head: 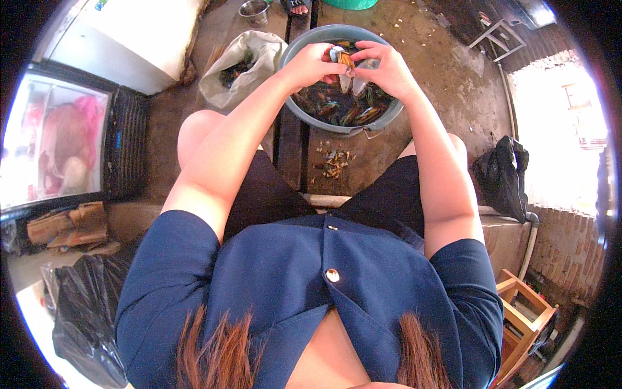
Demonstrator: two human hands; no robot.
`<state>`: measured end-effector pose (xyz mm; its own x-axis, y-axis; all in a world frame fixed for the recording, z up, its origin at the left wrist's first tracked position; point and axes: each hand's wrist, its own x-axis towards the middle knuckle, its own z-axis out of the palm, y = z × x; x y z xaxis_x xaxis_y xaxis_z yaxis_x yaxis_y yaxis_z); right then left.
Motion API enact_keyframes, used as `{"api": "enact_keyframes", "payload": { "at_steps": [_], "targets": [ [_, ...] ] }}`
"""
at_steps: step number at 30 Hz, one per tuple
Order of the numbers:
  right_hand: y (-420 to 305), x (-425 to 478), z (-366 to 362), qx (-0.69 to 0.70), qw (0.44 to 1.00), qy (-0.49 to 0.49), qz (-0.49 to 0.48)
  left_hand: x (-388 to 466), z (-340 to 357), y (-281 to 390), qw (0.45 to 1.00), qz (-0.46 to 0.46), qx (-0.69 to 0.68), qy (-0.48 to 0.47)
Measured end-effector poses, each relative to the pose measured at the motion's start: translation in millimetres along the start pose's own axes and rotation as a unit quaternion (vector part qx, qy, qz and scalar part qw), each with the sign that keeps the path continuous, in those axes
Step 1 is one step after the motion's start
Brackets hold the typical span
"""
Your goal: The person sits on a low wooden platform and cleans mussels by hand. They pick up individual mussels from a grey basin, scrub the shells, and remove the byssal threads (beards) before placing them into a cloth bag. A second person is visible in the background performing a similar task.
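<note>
My left hand (pixel 313 65) grips an opened mussel (pixel 346 61) above a round grey plastic tub (pixel 335 128). Orange flesh and the pale inside of the shell show. From the other side my right hand (pixel 384 68) has its thumb and fingers on the same mussel. A pale half shell (pixel 360 83) hangs just below the right fingers; whether it is joined to the mussel I cannot tell. Dark liquid and many green-brown mussels (pixel 330 108) fill the tub under both hands. My fingers hide part of the shells.
Left of the tub stands an open whitish woven sack (pixel 214 92) with dark shells inside. Orange scraps (pixel 334 163) lie on the floor between my legs. A metal pot (pixel 254 10), a green basin (pixel 351 4) and another person's foot (pixel 298 8) are beyond. A black plastic bag (pixel 503 177) hangs at right.
</note>
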<state>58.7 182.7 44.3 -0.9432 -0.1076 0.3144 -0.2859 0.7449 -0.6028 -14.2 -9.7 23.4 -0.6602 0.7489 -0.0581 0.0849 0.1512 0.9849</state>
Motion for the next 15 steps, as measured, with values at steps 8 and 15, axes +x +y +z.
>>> {"api": "enact_keyframes", "payload": {
  "at_steps": [8,15],
  "targets": [
    [1.2,-1.2,4.8,-0.053,0.998,0.024,-0.007,0.0,1.3,-2.3,0.999,-0.034,-0.034,0.02],
    [-3.0,-2.3,5.7,-0.068,0.997,0.035,-0.011,0.4,3.3,-2.1,0.998,-0.037,-0.04,0.037]
  ]
}}
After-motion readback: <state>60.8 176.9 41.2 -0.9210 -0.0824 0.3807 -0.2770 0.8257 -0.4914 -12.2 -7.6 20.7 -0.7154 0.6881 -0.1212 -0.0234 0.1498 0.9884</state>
